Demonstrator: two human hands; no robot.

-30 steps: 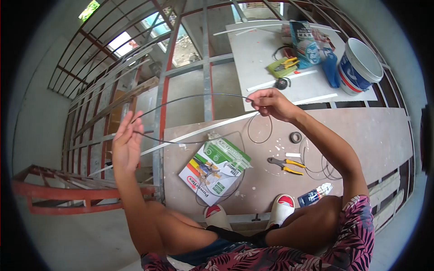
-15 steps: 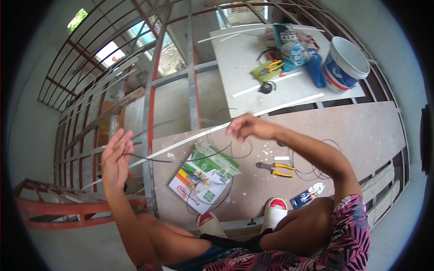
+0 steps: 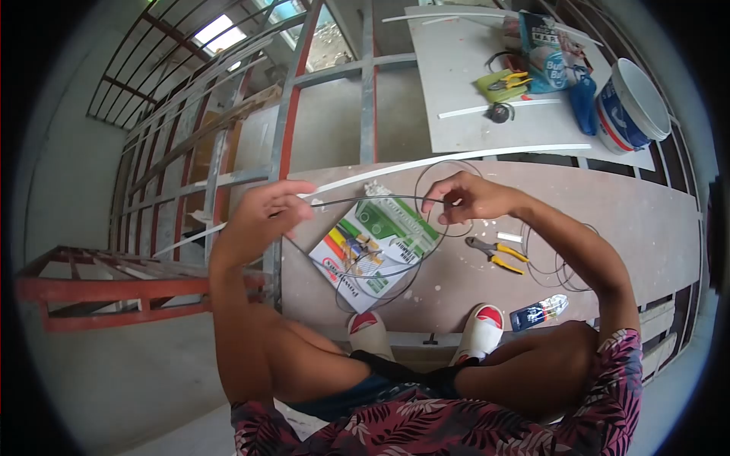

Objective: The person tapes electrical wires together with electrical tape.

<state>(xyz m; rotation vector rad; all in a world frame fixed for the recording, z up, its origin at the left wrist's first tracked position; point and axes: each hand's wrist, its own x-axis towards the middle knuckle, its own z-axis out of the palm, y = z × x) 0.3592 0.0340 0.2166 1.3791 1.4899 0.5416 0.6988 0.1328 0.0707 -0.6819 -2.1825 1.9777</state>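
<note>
Two hands share one thin dark wire (image 3: pixel 365 199). The left hand (image 3: pixel 262 216) is closed on its left end, and the right hand (image 3: pixel 465 199) pinches it between thumb and forefinger. The stretch between them runs taut and nearly level above the surface (image 3: pixel 646 220) the person sits on. Beyond the right hand the wire curls up in a loop, then sags across the packet (image 3: pixel 376 251), which lies just beyond the shoes (image 3: pixel 479 334).

Several things could go wrong from here, as I judge it. The wire looks springy, so if either pinch slips the freed end could whip toward the arms or face. Slack loops lie over the packet, and a hard pull could drag it along or tighten a loop into a kink. A second coil (image 3: pixel 559 266) rests at the right near the pliers (image 3: pixel 494 254), and a tug that reaches it could snag it on their handles.

Left of the left hand the surface ends, and open steel framing (image 3: pixel 291 114) shows the floor well below. Anything let go there, the wire end included, would likely drop through. Leaning left while pulling would also put the person close to that edge. The bucket (image 3: pixel 635 106) on the far surface is well apart and seems unlikely to matter.
</note>
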